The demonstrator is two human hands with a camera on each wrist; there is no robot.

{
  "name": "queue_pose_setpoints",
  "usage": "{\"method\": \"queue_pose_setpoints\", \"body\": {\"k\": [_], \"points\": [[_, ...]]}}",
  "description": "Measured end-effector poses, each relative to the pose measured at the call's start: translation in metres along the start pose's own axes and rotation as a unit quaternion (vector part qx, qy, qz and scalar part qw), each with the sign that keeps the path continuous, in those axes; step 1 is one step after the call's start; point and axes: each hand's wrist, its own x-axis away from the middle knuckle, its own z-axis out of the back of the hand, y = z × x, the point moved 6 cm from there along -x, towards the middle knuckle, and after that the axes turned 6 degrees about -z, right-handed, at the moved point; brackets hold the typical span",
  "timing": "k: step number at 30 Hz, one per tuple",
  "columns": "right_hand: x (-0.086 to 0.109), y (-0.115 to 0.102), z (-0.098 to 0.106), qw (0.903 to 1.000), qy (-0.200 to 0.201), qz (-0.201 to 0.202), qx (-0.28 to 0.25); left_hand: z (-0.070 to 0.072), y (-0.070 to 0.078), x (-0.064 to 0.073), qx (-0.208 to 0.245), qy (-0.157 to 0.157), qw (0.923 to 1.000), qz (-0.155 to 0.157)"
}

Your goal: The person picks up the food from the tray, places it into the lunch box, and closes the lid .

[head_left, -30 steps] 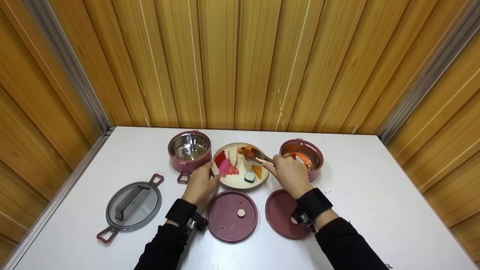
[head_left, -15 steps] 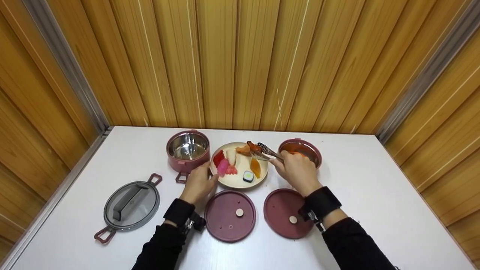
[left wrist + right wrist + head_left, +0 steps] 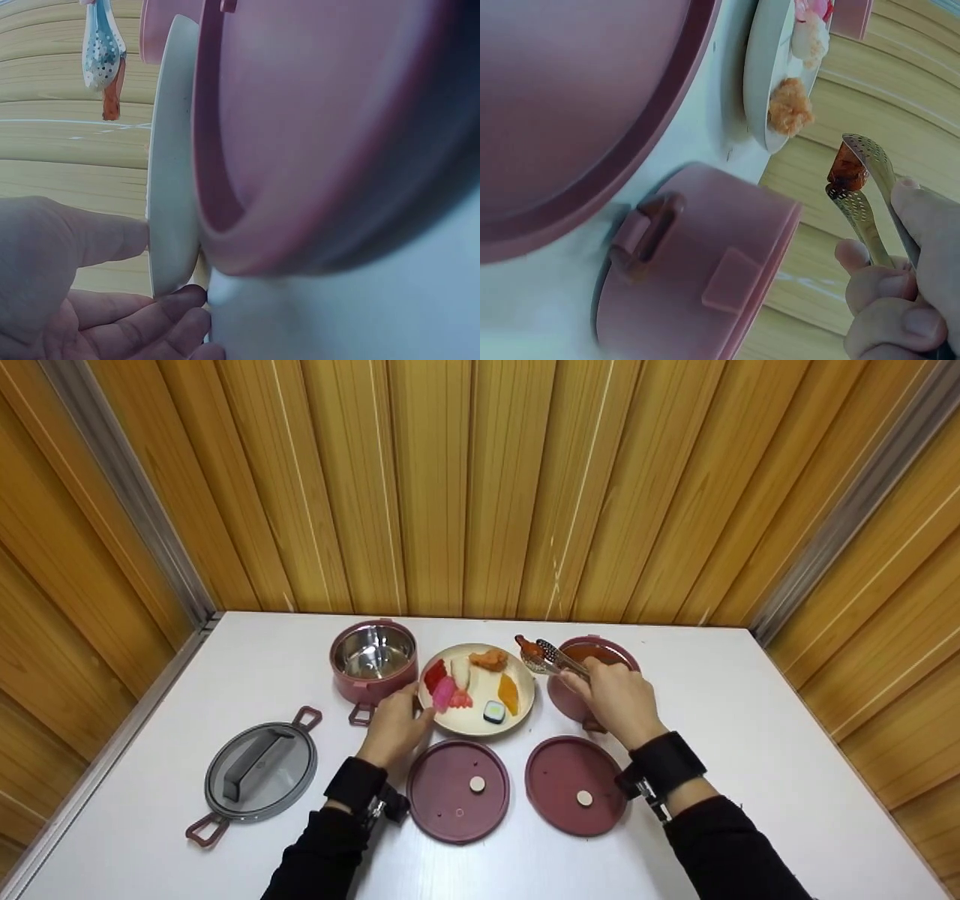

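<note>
My right hand [image 3: 619, 701] grips metal tongs [image 3: 559, 658] with perforated ends. Pinched in them, a glossy reddish-brown piece of food [image 3: 847, 169] hangs in the air between the plate and the right pot [image 3: 571, 697]. My left hand [image 3: 394, 727] holds the near left edge of a cream plate [image 3: 480, 726], thumb against the rim and fingers under it in the left wrist view. On the plate lie a fried chicken piece [image 3: 489, 660], an orange slice-like piece [image 3: 508, 694], a sushi roll [image 3: 493, 712], and red, pink and white food pieces.
A pink pot [image 3: 375, 679] with a shiny steel inside stands left of the plate. Two round maroon lids [image 3: 459, 817] [image 3: 559, 810] lie in front. A grey lid [image 3: 262, 791] with a handle lies at the left. Wood-patterned walls [image 3: 480, 495] close off the back and sides.
My right hand has moved right, carrying the reddish-brown piece in the tongs off the plate toward the right pot. My left hand stays at the plate's edge.
</note>
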Motion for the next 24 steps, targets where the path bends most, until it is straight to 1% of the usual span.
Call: {"method": "queue_pose_setpoints", "body": {"k": [8, 13, 20, 24], "points": [[-0.001, 0.014, 0.008, 0.9999, -0.002, -0.010, 0.001, 0.001, 0.003, 0.002, 0.004, -0.003, 1.0000, 0.006], [0.000, 0.025, 0.013, 0.9999, 0.002, -0.015, 0.000, -0.001, 0.002, 0.002, 0.007, -0.004, 0.9999, 0.011], [0.001, 0.041, 0.020, 0.9997, 0.002, -0.026, 0.002, 0.000, 0.003, 0.002, -0.009, 0.008, 0.9998, -0.014], [0.001, 0.052, 0.021, 0.9994, -0.002, -0.034, 0.004, 0.001, 0.004, 0.002, -0.006, 0.006, 0.9999, -0.009]]}}
